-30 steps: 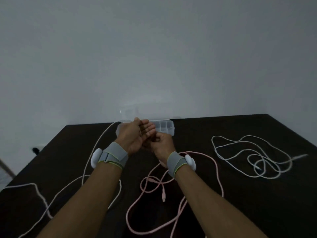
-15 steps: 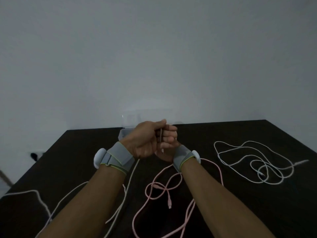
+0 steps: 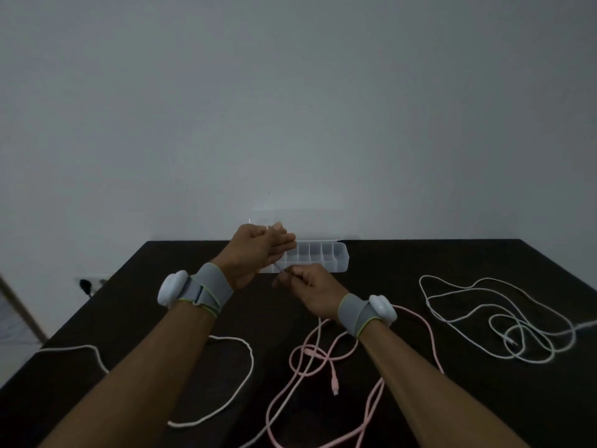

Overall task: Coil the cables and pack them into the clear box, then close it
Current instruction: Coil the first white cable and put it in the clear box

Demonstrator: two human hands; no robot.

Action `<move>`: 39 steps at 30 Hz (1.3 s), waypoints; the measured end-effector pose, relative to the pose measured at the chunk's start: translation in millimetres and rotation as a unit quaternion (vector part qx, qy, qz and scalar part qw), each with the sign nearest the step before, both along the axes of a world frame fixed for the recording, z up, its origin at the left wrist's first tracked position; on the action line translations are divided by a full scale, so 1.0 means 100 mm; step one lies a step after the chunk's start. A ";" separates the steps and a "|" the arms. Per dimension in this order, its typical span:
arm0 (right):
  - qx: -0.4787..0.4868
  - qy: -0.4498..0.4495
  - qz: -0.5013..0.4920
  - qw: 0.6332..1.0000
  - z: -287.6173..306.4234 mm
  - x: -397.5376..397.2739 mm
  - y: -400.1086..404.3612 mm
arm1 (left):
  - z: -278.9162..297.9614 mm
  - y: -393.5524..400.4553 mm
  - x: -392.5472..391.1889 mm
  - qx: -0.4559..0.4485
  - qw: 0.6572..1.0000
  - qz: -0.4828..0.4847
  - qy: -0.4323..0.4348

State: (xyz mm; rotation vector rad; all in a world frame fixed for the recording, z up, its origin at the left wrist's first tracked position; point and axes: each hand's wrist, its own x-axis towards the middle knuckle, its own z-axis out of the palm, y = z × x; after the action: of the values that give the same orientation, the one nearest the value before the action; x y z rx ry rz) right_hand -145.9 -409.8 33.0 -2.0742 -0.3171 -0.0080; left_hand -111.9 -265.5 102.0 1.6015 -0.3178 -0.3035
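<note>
White cable (image 3: 280,268) pinched by right hand (image 3: 311,290) | left hand (image 3: 258,250) before clear box (image 3: 326,258)

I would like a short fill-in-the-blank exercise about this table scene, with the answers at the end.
1. The clear box on the black table has its lid ____.
2. The loose cable between the forearms is ____ in colour.
3. The right hand pinches a thin ____ cable that runs up to the left hand.
4. The white tangled cable lies to the person's ____.

Answers: open; pink; white; right
</note>
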 end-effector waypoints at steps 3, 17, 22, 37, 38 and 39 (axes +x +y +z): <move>-0.035 -0.020 0.016 0.999 0.12 -0.03 -0.09 | -0.04 0.03 -0.01 0.097 0.994 -0.002 -0.046; 0.299 0.064 -0.057 0.950 0.23 0.15 -0.12 | -0.03 -0.07 -0.08 -0.129 0.965 -0.212 0.081; 0.096 0.090 -0.027 0.991 -0.10 -0.06 0.04 | -0.04 -0.04 0.02 -0.093 0.992 -0.088 -0.003; 0.135 -0.031 -0.079 0.987 0.55 0.19 -0.26 | -0.05 -0.08 -0.17 -0.031 0.988 -0.148 0.022; 0.162 -0.019 -0.091 0.982 0.50 0.21 -0.22 | -0.02 -0.10 -0.17 -0.057 0.987 -0.146 0.027; 0.200 -0.007 -0.101 0.975 0.42 0.23 -0.17 | 0.00 -0.13 -0.17 -0.086 0.986 -0.138 0.035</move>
State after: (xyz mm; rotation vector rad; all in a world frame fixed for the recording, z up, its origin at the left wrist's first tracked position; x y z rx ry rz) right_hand -122.6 -427.0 75.0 -1.6971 -0.1004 -0.1946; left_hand -128.9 -278.4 102.4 1.3732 -0.4991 -0.5294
